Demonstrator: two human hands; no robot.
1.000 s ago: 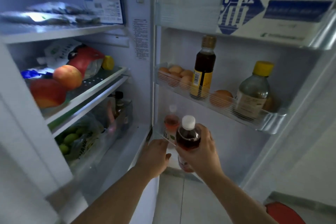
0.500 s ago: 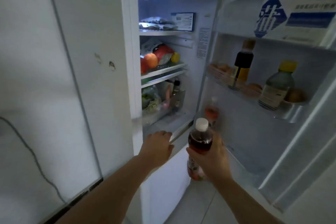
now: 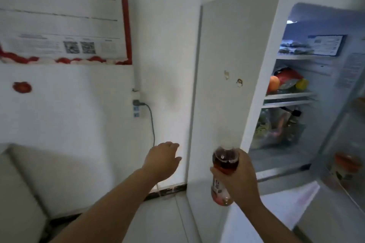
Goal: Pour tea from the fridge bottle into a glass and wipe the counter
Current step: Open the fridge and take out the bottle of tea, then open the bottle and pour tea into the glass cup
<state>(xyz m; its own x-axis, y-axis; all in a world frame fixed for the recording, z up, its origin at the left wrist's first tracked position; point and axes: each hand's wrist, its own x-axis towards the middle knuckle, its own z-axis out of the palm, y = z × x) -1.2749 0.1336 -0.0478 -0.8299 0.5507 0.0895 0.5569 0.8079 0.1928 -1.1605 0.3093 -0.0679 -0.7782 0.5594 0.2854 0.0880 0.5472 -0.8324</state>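
My right hand (image 3: 240, 178) grips the tea bottle (image 3: 224, 165), a clear plastic bottle of dark red-brown tea with a white cap that is blurred by motion. The bottle is upright, out of the fridge, in front of the fridge's white side panel (image 3: 227, 65). My left hand (image 3: 163, 159) hangs open in the air to the left, fingers apart and holding nothing, near the wall. No glass or counter shows in this view.
The fridge (image 3: 292, 104) stands open at the right, its shelves holding fruit and bags; its door (image 3: 347, 144) holds another bottle. A plugged socket with a grey cable (image 3: 152, 124) is on the white wall. A pale appliance (image 3: 21, 187) fills the lower left.
The view has swung left, away from the fridge. My right hand has drawn the tea bottle out of the door shelf and clear of the fridge. My left hand has left the fridge edge.
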